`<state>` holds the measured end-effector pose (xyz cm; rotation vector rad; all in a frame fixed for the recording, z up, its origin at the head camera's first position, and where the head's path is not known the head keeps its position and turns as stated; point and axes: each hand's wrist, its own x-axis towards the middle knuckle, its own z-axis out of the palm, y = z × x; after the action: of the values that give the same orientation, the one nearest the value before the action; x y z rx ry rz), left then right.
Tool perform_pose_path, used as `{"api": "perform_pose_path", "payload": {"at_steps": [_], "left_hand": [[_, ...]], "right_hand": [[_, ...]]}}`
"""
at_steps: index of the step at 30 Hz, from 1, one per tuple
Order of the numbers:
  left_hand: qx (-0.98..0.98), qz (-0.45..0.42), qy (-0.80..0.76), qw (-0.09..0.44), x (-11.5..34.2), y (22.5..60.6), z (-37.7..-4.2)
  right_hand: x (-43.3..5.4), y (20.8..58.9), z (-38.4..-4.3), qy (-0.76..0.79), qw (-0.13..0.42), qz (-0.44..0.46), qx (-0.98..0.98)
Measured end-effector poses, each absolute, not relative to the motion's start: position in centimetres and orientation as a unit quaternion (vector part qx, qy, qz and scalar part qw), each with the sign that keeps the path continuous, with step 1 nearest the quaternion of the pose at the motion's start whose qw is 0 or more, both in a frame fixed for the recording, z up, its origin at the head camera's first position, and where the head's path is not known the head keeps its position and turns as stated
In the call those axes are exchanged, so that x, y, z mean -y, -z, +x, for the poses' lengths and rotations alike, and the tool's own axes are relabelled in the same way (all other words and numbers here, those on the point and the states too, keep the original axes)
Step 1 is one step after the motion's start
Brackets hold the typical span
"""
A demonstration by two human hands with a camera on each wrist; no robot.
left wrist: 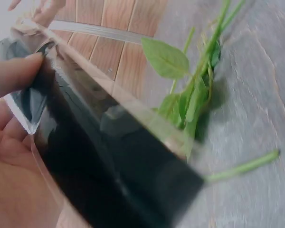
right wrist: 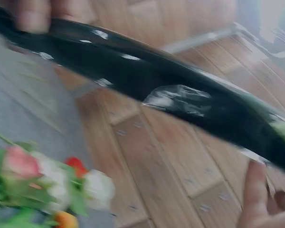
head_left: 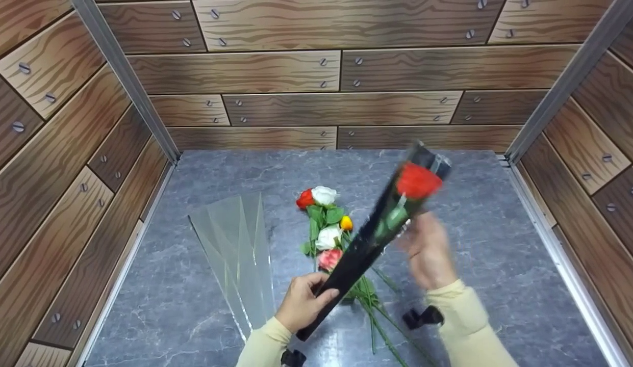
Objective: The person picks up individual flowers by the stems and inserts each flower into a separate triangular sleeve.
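Clear tapered sleeves (head_left: 239,244) lie flat on tabletop (head_left: 143,285), prob. set aside w/in L reach. L hand (head_left: 305,302) grips black-backed sleeve (head_left: 359,255) nr. narrow end, appar. to keep it steady, wide end angled up. Loose flowers, incl. white rose (head_left: 324,195), lie beyond; sleeve blocks part of their stems (head_left: 366,295). Red rose (head_left: 418,180) inside sleeve, upper end. R hand (head_left: 431,252) at sleeve's R edge, poss. for support; blurred, can't tell if gripping.

The person wears pale yellow sleeves (head_left: 472,326) with snug cuffs (head_left: 445,290) and small black wrist attachments (head_left: 423,317).
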<state>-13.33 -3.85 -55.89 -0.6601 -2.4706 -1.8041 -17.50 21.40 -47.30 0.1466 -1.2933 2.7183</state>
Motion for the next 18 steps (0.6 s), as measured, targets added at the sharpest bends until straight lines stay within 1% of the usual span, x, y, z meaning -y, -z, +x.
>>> {"api": "perform_pose_path", "payload": {"at_steps": [4,8,12,18], "left_hand": [[0.770,-0.196,0.606,0.029,3.0,54.8,-13.3],[0.757,-0.195,0.621,0.057,2.2,53.0,-13.0],[0.755,-0.186,0.625,0.068,1.5,52.3,-12.7],[0.762,-0.162,0.625,0.041,0.8,52.7,-12.0]], "right_hand": [[-18.5,49.3,-16.3,-0.853,-0.005,0.054,0.518],[-16.4,51.4,-15.6,-0.822,-0.029,0.044,0.568],[-15.8,52.7,-15.5,-0.819,-0.019,0.020,0.573],[-17.0,52.5,-16.2,-0.821,0.013,-0.002,0.571]]}}
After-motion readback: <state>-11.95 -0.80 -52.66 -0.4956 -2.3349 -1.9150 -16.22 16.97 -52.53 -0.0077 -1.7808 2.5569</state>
